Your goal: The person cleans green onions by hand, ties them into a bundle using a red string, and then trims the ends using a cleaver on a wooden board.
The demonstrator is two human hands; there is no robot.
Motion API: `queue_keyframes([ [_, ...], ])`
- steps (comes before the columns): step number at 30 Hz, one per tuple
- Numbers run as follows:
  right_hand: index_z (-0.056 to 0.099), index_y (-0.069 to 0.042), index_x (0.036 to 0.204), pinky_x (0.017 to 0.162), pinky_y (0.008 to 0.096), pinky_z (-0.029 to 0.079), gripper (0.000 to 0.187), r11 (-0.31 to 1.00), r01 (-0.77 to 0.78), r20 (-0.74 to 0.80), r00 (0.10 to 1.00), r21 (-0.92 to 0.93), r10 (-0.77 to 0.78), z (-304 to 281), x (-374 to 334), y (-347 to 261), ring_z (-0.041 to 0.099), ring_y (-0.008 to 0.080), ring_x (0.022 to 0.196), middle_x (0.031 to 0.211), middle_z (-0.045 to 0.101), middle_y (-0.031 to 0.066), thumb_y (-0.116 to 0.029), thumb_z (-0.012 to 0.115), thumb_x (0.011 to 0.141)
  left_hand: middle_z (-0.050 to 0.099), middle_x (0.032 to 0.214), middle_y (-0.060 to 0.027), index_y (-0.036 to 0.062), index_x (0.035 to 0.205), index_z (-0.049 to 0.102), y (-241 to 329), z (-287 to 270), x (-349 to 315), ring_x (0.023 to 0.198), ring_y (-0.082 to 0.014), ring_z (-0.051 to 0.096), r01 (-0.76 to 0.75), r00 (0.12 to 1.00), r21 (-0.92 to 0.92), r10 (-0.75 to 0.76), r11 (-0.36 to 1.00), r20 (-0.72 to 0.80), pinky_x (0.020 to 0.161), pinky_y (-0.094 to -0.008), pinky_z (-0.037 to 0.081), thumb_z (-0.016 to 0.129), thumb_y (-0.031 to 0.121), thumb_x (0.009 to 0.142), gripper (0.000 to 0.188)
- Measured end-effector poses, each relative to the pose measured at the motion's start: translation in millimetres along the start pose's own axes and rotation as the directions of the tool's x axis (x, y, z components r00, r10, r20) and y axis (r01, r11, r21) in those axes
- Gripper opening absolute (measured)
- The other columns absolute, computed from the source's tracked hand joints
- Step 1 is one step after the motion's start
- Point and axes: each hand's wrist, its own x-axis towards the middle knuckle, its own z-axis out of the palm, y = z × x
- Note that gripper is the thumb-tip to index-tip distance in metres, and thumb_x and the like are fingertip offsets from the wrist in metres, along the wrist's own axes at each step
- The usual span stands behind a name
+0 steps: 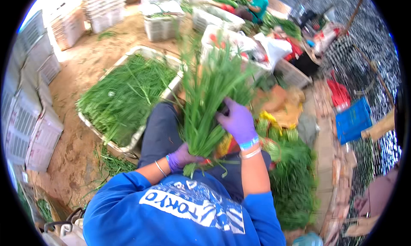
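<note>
Upright above my lap stands a large bunch of long, narrow-leaved greens, its leaf tips blurred. Wrapped round the stems near its lower end is my purple-gloved left hand. On the bunch's right side, my right hand, also in a purple glove, grips at the leaves with thumb and fingers curled; the fingertips are partly hidden among them. A small red thing shows by the stem ends, too small to make out. Left of my knee sits a white crate heaped with loose greens.
More greens lie in a pile at my right, beside a brick edge. Stacked white crates line the left. Farther off are filled crates and a seated person in teal. A blue bin stands at right.
</note>
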Motion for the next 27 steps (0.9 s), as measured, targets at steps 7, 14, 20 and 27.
queue_keyframes([
  [7, 0.062, -0.004, 0.080, 0.055, 0.0336, 0.047, 0.018, 0.991, 0.033, -0.066, 0.998, 0.127, -0.025, 19, -2, 27, 0.060, 0.0267, 0.057, 0.065, 0.060, 0.0120, -0.016, 0.060, 0.067, 0.056, 0.109, -0.0049, 0.0045, 0.116, 0.048, -17, -2, 2, 0.098, -0.0133, 0.052, -0.074, 0.996, 0.130, 0.080, 0.989, -0.042, 0.087, -0.0285, 0.042, 0.069, 0.007, 0.071, 0.050],
  [14, 0.059, -0.007, 0.075, 0.052, 0.0365, 0.045, 0.005, 0.935, 0.124, -0.578, 0.757, -0.332, -0.305, 35, 12, 63, 0.056, 0.0305, 0.057, 0.065, 0.057, 0.0148, -0.011, 0.057, 0.072, 0.057, 0.103, -0.0052, 0.0031, 0.113, 0.049, -26, -1, 7, 0.090, -0.0141, 0.055, -0.067, 0.997, 0.120, 0.072, 0.991, -0.035, 0.080, -0.0284, 0.045, 0.069, 0.002, 0.069, 0.049],
  [20, 0.047, 0.001, 0.099, 0.067, 0.0240, 0.044, 0.015, 0.733, 0.290, -0.731, 0.559, 0.616, 0.392, 10, -15, 59, 0.051, 0.0107, 0.070, 0.086, 0.055, 0.0070, -0.007, 0.048, 0.086, 0.057, 0.101, -0.0062, 0.0045, 0.115, 0.049, -30, -34, 14, 0.084, -0.0146, 0.057, -0.093, 0.963, -0.191, 0.040, 0.977, -0.265, 0.070, -0.0276, 0.048, 0.066, 0.005, 0.072, 0.046],
  [27, 0.023, -0.014, 0.135, 0.087, 0.0443, 0.039, 0.057, 0.048, -0.300, 0.293, 0.949, 0.953, 0.113, 97, -47, 56, 0.042, 0.0281, 0.111, 0.124, 0.039, 0.0153, -0.034, 0.046, 0.087, 0.053, 0.111, -0.0030, 0.0054, 0.119, 0.045, 11, -40, 30, 0.085, -0.0151, 0.057, -0.190, 0.961, -0.527, 0.047, 0.828, -0.273, 0.071, -0.0335, 0.052, 0.059, 0.012, 0.074, 0.048],
])
